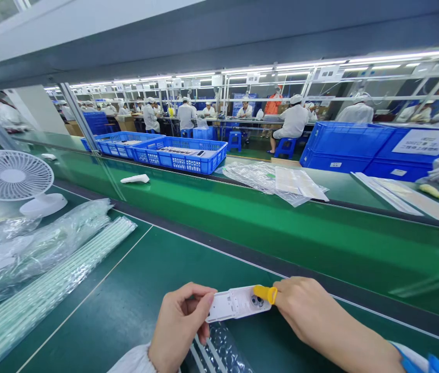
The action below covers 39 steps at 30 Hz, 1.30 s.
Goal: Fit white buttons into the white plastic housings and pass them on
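My left hand grips the left end of a small white plastic housing held just above the green bench. My right hand holds a yellow-handled tool whose tip rests on the housing's right end, over a round recess. Beneath my hands lies a clear bubble-wrap bag with pale strips inside. My white sleeves show at both wrists.
A white desk fan and clear bags of long white strips lie at the left. A green conveyor belt runs across, carrying a white part. Blue crates and plastic sheets sit beyond it. Several workers in white sit at far benches.
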Each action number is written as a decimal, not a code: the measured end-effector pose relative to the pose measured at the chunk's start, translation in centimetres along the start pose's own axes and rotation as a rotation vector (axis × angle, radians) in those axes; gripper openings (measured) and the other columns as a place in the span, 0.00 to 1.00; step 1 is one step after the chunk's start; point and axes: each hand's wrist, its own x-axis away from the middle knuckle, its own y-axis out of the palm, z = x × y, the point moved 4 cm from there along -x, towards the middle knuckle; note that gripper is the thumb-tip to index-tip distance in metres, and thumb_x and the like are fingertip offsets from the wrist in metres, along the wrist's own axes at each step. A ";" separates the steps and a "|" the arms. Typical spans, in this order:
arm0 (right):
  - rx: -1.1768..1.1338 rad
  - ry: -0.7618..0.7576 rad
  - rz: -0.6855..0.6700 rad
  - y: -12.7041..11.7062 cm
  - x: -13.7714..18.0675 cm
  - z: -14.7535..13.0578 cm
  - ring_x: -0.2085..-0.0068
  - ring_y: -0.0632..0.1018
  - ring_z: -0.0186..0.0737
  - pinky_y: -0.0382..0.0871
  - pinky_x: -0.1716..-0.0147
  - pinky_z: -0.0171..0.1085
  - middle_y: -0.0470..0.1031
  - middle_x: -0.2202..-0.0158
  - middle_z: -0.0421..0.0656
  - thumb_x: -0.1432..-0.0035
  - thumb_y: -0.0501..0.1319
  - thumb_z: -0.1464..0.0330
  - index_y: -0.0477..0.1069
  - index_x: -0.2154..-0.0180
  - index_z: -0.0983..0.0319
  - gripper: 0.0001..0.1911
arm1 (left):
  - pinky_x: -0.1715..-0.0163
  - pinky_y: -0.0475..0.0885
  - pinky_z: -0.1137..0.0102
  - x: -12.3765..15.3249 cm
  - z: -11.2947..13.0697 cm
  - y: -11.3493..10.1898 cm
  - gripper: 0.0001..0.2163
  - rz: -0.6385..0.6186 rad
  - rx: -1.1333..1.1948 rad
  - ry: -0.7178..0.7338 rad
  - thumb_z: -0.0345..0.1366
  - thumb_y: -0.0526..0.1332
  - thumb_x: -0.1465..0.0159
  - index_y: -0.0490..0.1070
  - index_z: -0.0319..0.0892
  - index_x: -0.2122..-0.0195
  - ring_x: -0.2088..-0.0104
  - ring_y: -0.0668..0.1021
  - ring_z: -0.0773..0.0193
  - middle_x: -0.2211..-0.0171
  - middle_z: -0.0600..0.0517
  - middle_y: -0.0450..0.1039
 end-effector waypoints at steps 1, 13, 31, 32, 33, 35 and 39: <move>-0.042 0.026 0.015 -0.4 0.0 0.3 0.76 0.74 0.40 0.61 0.77 0.36 0.75 0.76 0.41 0.47 0.53 0.79 0.71 0.76 0.62 0.12 | 0.92 0.61 0.80 0.0 0.0 0.0 0.17 0.005 0.004 0.002 0.48 0.63 0.52 0.74 0.36 0.76 0.91 0.66 0.75 0.86 0.53 0.69; -0.520 0.073 0.004 -0.8 0.2 1.8 0.43 0.59 0.46 0.55 0.46 0.47 0.57 0.43 0.48 0.54 0.64 0.73 0.45 0.40 0.57 0.43 | 0.92 0.61 0.78 -0.3 -0.3 -0.7 0.17 0.049 0.012 -0.035 0.47 0.63 0.52 0.74 0.35 0.75 0.91 0.65 0.73 0.92 0.56 0.65; -0.679 0.108 0.020 -0.2 -0.5 1.3 0.49 0.66 0.44 0.59 0.49 0.45 0.66 0.51 0.46 0.53 0.62 0.75 0.60 0.50 0.59 0.27 | 0.91 0.64 0.77 -0.1 -0.2 -0.5 0.14 0.066 0.040 0.051 0.47 0.65 0.52 0.75 0.39 0.76 0.90 0.67 0.73 0.82 0.55 0.70; -0.726 0.104 0.068 -0.2 -0.6 1.2 0.51 0.68 0.42 0.61 0.50 0.44 0.67 0.53 0.45 0.51 0.61 0.74 0.61 0.52 0.58 0.23 | 0.91 0.64 0.77 0.1 0.2 -0.5 0.14 0.075 0.060 0.076 0.47 0.65 0.53 0.75 0.40 0.76 0.90 0.67 0.74 0.81 0.55 0.69; -0.774 0.096 0.125 -0.4 -0.6 1.2 0.53 0.69 0.40 0.62 0.52 0.42 0.68 0.55 0.43 0.50 0.60 0.74 0.61 0.54 0.58 0.20 | 0.91 0.64 0.77 0.4 0.6 -0.6 0.13 0.084 0.096 0.105 0.46 0.66 0.53 0.76 0.40 0.76 0.90 0.67 0.75 0.80 0.56 0.68; -0.860 0.072 0.253 -1.0 -0.5 1.1 0.55 0.70 0.38 0.63 0.53 0.41 0.69 0.57 0.41 0.47 0.58 0.72 0.60 0.56 0.56 0.15 | 0.91 0.64 0.77 1.0 1.4 -0.7 0.14 0.089 0.246 0.135 0.48 0.66 0.53 0.77 0.41 0.76 0.89 0.67 0.74 0.80 0.56 0.67; -0.961 0.054 0.455 -3.1 0.6 0.7 0.57 0.72 0.35 0.65 0.56 0.36 0.70 0.59 0.38 0.47 0.60 0.72 0.60 0.57 0.54 0.15 | 0.86 0.66 0.76 1.2 1.8 -1.7 0.21 0.123 0.453 0.099 0.56 0.58 0.49 0.76 0.43 0.70 0.83 0.69 0.70 0.80 0.55 0.67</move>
